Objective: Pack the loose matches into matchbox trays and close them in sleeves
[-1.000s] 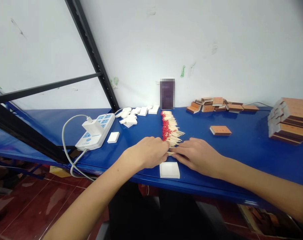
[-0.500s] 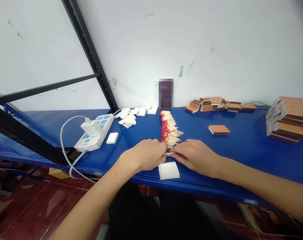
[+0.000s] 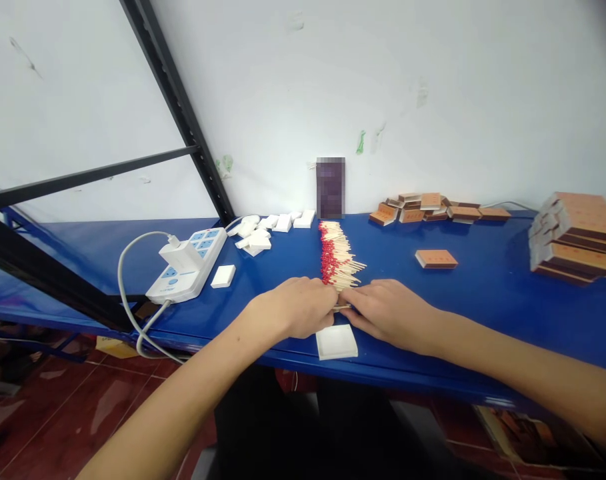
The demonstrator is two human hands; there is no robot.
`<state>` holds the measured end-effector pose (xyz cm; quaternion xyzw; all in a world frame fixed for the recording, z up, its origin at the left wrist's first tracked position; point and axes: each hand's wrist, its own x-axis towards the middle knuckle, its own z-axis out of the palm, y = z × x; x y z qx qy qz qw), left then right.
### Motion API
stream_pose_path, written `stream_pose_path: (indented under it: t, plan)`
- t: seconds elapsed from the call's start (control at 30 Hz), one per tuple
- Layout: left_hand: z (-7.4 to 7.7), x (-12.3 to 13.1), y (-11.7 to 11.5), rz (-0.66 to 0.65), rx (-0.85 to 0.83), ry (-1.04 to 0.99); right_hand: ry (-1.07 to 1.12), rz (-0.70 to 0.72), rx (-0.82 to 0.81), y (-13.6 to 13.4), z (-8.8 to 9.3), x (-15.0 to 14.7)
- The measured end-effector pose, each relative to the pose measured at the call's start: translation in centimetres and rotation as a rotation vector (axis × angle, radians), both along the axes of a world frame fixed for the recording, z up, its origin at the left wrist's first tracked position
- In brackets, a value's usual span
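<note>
Red-headed matches point(image 3: 337, 257) lie in a long pile on the blue table, heads to the left. At the pile's near end my left hand point(image 3: 307, 307) and my right hand point(image 3: 380, 310) meet, fingers closed on a few matchsticks point(image 3: 341, 307) lying crosswise between them. The fingertips hide most of these sticks. Just below the hands, an open white tray point(image 3: 337, 342) rests near the table's front edge; it shows no matches inside.
White trays point(image 3: 255, 233) are heaped at the back left, with one point(image 3: 223, 276) beside a power strip point(image 3: 187, 267). Matchboxes lie in a back pile point(image 3: 423, 208), singly point(image 3: 435, 259) and in a right stack point(image 3: 577, 237). A dark pixelated object point(image 3: 331, 188) stands against the wall.
My hands have come closer together, and less of the matchsticks between them shows. The view has shifted very slightly.
</note>
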<state>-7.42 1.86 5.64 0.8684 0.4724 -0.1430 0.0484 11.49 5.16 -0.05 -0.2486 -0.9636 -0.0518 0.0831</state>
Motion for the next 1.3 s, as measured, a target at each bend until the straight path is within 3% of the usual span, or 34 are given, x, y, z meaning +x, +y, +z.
stream_pose_path:
  t: [0.37, 0.7, 0.97, 1.13, 1.3]
  plan:
    - [1.0, 0.0, 0.3, -0.011, -0.031, 0.021, -0.098, -0.043, -0.059, 0.0, 0.7, -0.3]
    - [1.4, -0.2, 0.7, -0.035, -0.059, 0.046, -0.061, -0.028, -0.140, 0.0, 1.4, -0.4]
    - [3.3, -0.5, -1.2, -0.041, -0.053, 0.005, 0.109, 0.055, -0.319, -0.7, 2.2, 0.3]
    - [3.0, -0.6, -3.0, -0.058, -0.110, -0.041, 0.168, 0.123, -0.475, -2.3, 2.2, 0.5]
    - [2.9, -0.6, -3.9, -0.019, -0.132, -0.083, 0.198, 0.124, -0.507, -2.8, 2.1, 0.4]
